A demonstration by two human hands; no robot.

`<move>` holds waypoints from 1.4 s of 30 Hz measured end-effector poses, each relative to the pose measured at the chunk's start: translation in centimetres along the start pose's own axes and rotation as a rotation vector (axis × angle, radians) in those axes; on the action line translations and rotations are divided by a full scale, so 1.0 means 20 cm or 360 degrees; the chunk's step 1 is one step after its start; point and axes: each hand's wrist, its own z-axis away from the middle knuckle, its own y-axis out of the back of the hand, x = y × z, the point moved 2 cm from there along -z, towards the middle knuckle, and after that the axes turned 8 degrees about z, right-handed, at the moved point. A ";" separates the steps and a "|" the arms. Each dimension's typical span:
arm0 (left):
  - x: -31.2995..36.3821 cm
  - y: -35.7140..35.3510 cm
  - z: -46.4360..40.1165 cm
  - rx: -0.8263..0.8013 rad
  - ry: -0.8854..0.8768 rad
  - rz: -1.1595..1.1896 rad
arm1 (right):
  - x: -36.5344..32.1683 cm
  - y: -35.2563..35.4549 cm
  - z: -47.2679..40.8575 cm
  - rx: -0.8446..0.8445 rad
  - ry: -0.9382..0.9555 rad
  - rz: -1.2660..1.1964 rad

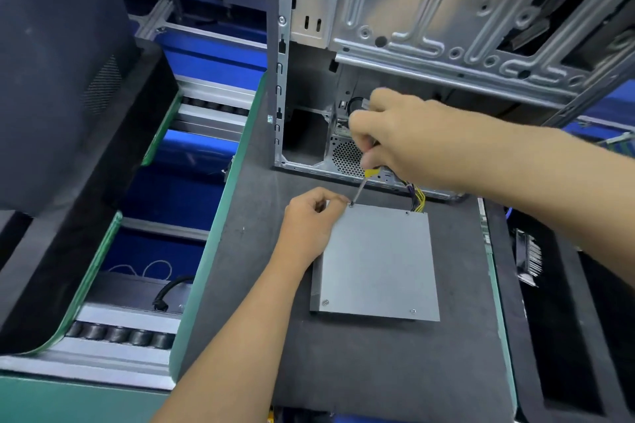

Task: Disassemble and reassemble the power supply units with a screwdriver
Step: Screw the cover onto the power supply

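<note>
A flat grey power supply unit (pixel 378 261) lies on the dark foam mat (pixel 343 361), with yellow and purple wires (pixel 416 198) leaving its far edge. My right hand (pixel 405 141) grips a screwdriver (pixel 365 180) with a yellow band, its tip on a screw (pixel 351 205) at the unit's far left corner. My left hand (pixel 311 220) rests at that corner, its fingertips curled next to the screw; whether they pinch it is hidden. Two more screws show at the near corners.
An open metal computer case (pixel 429 27) stands behind the unit. A large black foam block (pixel 68 96) sits on the roller conveyor (pixel 123 333) to the left. Another black tray (pixel 577 302) lies to the right, past the green mat edge.
</note>
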 end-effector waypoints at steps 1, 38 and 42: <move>0.00 0.00 0.00 -0.0002 0.0001 0.0000 | 0.00 0.01 -0.01 -0.0036 0.0026 0.0049; 0.00 0.00 0.00 -0.0019 0.0010 0.0087 | -0.05 0.03 0.02 -0.0055 -0.0119 0.0402; 0.00 0.00 0.01 -0.0021 0.0009 0.0111 | -0.01 0.02 0.05 -0.0202 -0.0076 0.0009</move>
